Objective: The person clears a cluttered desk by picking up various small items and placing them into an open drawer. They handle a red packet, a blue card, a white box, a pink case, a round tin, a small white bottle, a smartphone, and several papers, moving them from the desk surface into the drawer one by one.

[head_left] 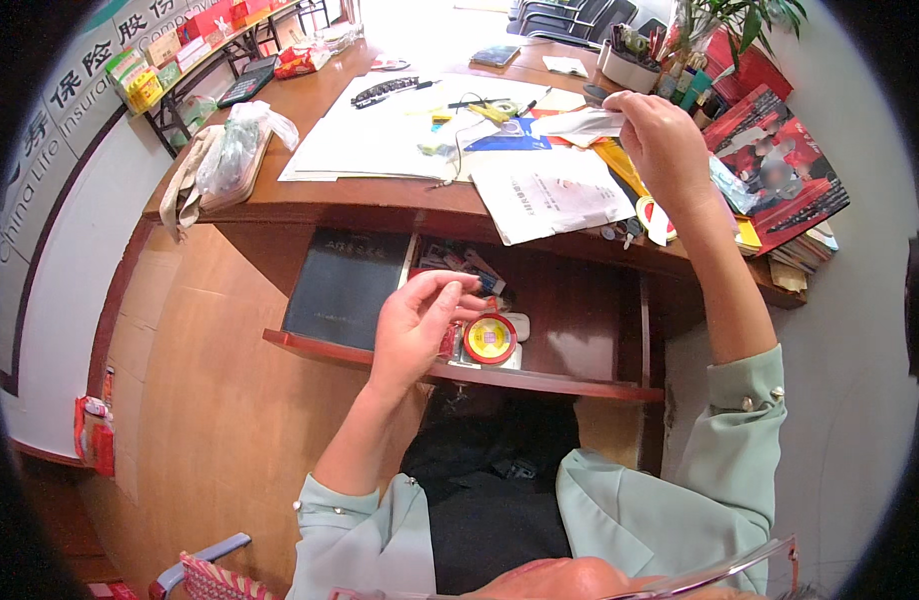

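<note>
Over the pulled-out drawer (pixel 580 375), my left hand (pixel 415 325) has its fingers loosely bent and slightly apart, with nothing visible in them. Just below its fingertips lies a round red-rimmed tin (pixel 491 339) with a yellow lid, beside white small items. Further right, my right hand (pixel 668 140) is raised above the desk's right side, thumb and fingers closed at the edge of a crumpled white paper piece (pixel 580 125). The grip itself is partly hidden. A printed white paper bag (pixel 552 195) lies under that arm and overhangs the desk's front edge.
The drawer also holds a dark notebook (pixel 348 285). On the wooden desk (pixel 255 190) are white sheets (pixel 330 150), a blue packet (pixel 515 135) and a cloth bag with plastic (pixel 235 155). At right stand a pen holder (pixel 630 70), a plant (pixel 745 20) and a red picture board (pixel 775 165).
</note>
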`<state>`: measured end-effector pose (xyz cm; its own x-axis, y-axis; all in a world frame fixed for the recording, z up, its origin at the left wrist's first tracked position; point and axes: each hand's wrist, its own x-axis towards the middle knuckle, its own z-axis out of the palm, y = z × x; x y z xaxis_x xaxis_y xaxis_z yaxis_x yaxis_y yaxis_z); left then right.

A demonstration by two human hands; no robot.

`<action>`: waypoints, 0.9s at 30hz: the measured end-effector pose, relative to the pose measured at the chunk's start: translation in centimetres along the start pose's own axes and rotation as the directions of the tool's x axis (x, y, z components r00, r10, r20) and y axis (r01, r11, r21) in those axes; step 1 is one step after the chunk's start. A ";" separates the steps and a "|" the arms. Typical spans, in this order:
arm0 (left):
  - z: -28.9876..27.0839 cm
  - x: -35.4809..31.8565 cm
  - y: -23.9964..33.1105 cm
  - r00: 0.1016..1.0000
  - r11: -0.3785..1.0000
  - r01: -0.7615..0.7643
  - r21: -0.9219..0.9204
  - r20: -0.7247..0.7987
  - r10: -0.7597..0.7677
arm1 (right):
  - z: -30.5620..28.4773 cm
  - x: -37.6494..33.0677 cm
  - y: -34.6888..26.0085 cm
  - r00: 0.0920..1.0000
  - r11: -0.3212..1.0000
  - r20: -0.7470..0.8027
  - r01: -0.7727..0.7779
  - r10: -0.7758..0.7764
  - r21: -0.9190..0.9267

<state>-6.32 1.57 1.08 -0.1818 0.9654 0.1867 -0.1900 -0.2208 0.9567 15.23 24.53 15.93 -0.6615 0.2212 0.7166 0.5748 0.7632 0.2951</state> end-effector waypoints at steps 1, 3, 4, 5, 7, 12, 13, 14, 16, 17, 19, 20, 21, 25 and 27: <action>0.5 0.2 0.0 1.000 0.997 0.012 -0.079 0.028 -0.010 | -0.1 -0.1 -0.3 0.999 0.997 -0.012 -0.029 0.030 0.072; 0.9 0.8 -0.4 0.966 0.927 0.192 -0.322 0.229 -0.120 | -0.3 -0.4 -2.0 0.995 0.972 -0.031 -0.081 0.090 0.220; 1.5 0.9 -0.3 0.939 0.829 0.281 -0.483 0.316 -0.135 | -0.1 -0.7 -3.1 0.992 0.961 -0.081 -0.073 0.098 0.268; 1.8 0.9 -0.1 0.907 0.696 0.370 -0.615 0.401 -0.128 | -0.5 -1.0 -4.6 0.994 0.943 -0.085 -0.030 0.062 0.331; 2.3 1.1 1.9 0.818 0.310 0.570 -0.761 0.561 -0.127 | -1.2 -2.1 -6.7 0.995 0.857 -0.016 0.092 -0.097 0.506; 1.5 0.7 -0.5 0.853 0.510 0.504 -0.697 0.495 -0.167 | -1.6 -4.5 -9.9 0.911 0.729 0.153 0.197 -0.384 0.655; 1.5 0.4 -0.9 0.860 0.515 0.494 -0.700 0.482 -0.169 | -1.7 -4.0 -9.4 0.920 0.754 0.200 0.137 -0.337 0.642; 1.5 0.1 -1.1 0.867 0.521 0.483 -0.703 0.468 -0.172 | -0.8 -3.4 -8.5 0.955 0.744 0.163 0.081 -0.249 0.664; 1.4 0.0 -0.8 0.885 0.505 0.457 -0.732 0.432 -0.175 | 2.0 -2.1 -5.7 0.983 0.804 0.125 0.033 -0.133 0.594; 1.4 0.0 -0.7 0.892 0.497 0.446 -0.745 0.417 -0.175 | 3.6 -1.4 -4.4 0.987 0.870 0.119 0.038 -0.110 0.492; 1.2 0.0 -0.9 0.905 0.526 0.420 -0.740 0.387 -0.178 | 6.3 -0.4 -3.1 0.962 0.914 0.264 -0.040 -0.074 0.403; 1.1 0.0 -1.1 0.908 0.532 0.413 -0.739 0.378 -0.179 | 7.4 0.2 -2.7 0.941 0.932 0.334 -0.074 -0.051 0.354; 0.9 -0.1 -1.4 0.914 0.539 0.401 -0.741 0.361 -0.184 | 8.5 0.8 -2.5 0.931 0.939 0.357 -0.049 -0.080 0.340; 0.8 0.0 -1.6 0.905 0.511 0.422 -0.749 0.382 -0.188 | 11.8 3.1 -1.5 0.875 0.977 0.482 -0.067 -0.039 0.201; 0.8 -0.1 -1.7 0.902 0.535 0.428 -0.728 0.380 -0.205 | 12.7 3.9 -1.7 0.861 0.992 0.508 -0.054 -0.014 0.118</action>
<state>-5.23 1.93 -0.34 0.2417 0.9687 0.0573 -0.8820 0.1947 0.4290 5.56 31.86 10.21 -0.8223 0.4886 0.2917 0.5488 0.8164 0.1797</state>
